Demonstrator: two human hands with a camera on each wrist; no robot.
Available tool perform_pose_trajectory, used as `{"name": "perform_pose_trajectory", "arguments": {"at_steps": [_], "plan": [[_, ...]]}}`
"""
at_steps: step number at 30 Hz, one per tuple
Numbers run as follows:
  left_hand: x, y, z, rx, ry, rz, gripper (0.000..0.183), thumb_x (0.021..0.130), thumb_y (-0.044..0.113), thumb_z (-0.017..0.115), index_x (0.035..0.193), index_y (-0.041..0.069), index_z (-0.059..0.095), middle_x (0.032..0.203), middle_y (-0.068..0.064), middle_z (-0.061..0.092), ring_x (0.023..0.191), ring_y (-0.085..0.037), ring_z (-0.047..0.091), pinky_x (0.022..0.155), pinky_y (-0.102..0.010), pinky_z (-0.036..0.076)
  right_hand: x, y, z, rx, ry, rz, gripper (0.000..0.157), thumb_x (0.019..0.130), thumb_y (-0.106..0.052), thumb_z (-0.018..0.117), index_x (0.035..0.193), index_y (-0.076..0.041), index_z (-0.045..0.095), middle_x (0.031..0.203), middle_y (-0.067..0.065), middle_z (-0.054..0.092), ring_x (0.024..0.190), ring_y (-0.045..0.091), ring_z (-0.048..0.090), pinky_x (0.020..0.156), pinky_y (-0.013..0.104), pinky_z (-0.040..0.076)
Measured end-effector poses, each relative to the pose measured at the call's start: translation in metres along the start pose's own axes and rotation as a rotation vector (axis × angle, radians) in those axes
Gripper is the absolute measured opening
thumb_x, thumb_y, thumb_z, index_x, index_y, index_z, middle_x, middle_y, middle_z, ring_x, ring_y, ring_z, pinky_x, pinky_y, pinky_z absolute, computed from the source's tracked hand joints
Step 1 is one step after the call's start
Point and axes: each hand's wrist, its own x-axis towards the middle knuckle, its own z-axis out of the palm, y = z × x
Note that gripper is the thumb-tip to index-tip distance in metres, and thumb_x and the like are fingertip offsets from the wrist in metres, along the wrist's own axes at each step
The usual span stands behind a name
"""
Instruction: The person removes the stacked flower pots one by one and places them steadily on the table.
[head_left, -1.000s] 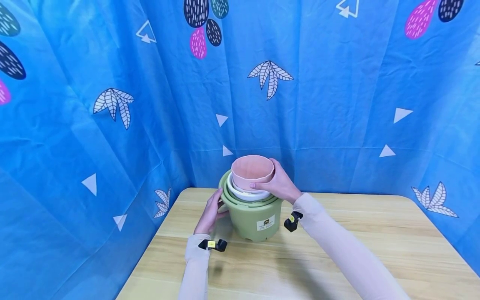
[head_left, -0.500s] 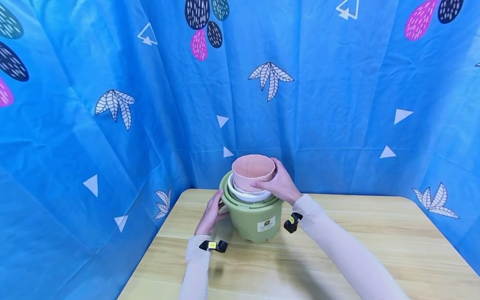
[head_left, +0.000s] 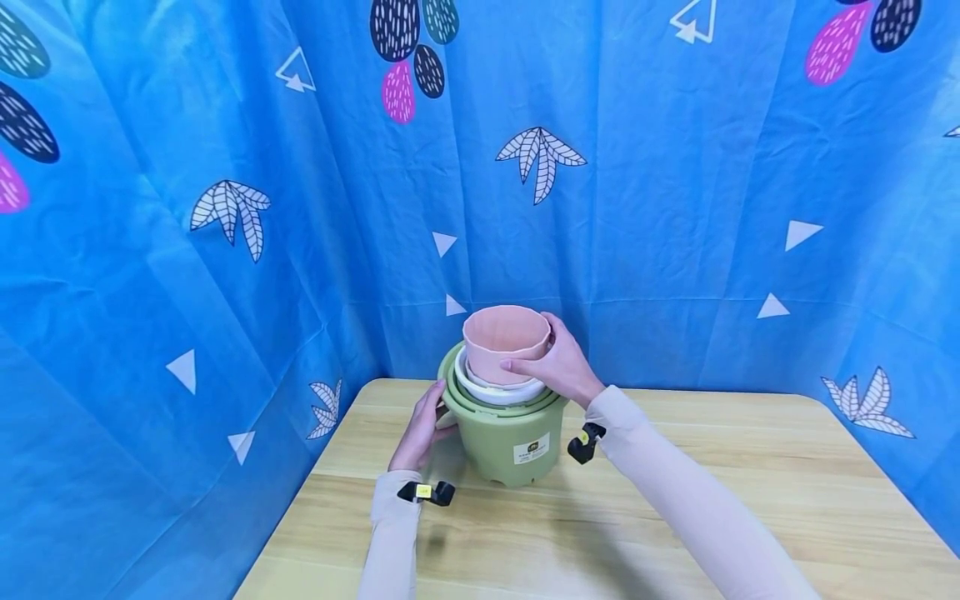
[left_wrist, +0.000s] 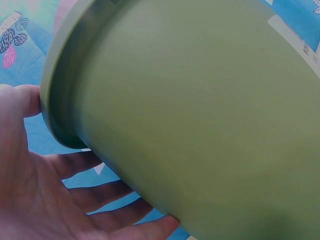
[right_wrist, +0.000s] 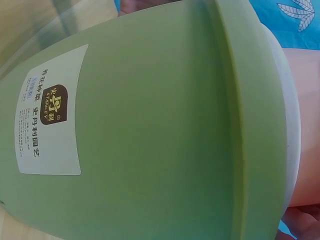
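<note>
A large green flower pot (head_left: 495, 442) with a white label (head_left: 532, 448) stands on the table. Nested in its mouth is a white pot (head_left: 501, 395), and a pink flower pot (head_left: 498, 365) sits innermost, rising well above the white rim. My right hand (head_left: 561, 362) grips the pink pot at its right side, thumb on the near outer wall; the other fingers are mostly hidden behind it. On the left, my left hand (head_left: 422, 429) holds the green pot, thumb at its rim and the other fingers (left_wrist: 107, 195) against its side below.
The pale wooden table (head_left: 712, 467) extends to the right and toward me. Blue patterned curtains (head_left: 660, 233) hang close behind it and along its left side. A black wrist camera (head_left: 585, 443) sits on the right sleeve, near the green pot.
Over the last half second the pink pot and my right hand have risen very slightly. My left hand and the green pot stay in place.
</note>
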Motion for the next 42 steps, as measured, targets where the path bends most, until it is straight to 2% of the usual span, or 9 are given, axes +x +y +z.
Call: {"name": "perform_pose_trajectory", "arguments": {"at_steps": [28, 42], "plan": [[0.001, 0.000, -0.001, -0.004, 0.001, -0.007, 0.069, 0.108, 0.060, 0.036, 0.156, 0.012, 0.039, 0.160, -0.018, 0.038, 0.153, -0.043, 0.035, 0.115, -0.069, 0.041, 0.003, -0.016, -0.009, 0.016, 0.005, -0.030, 0.107, 0.077, -0.039, 0.092, 0.159, -0.012, 0.029, 0.154, 0.015, 0.050, 0.138, 0.036, 0.052, 0.116, 0.053, 0.047], [0.000, -0.001, 0.000, -0.003, 0.002, -0.003, 0.068, 0.109, 0.058, 0.036, 0.157, 0.011, 0.038, 0.161, -0.020, 0.037, 0.153, -0.045, 0.035, 0.114, -0.068, 0.042, 0.004, -0.024, -0.014, 0.026, 0.019, -0.026, 0.109, 0.078, -0.044, 0.090, 0.161, -0.014, 0.026, 0.155, 0.017, 0.047, 0.135, 0.033, 0.053, 0.113, 0.053, 0.051]]}}
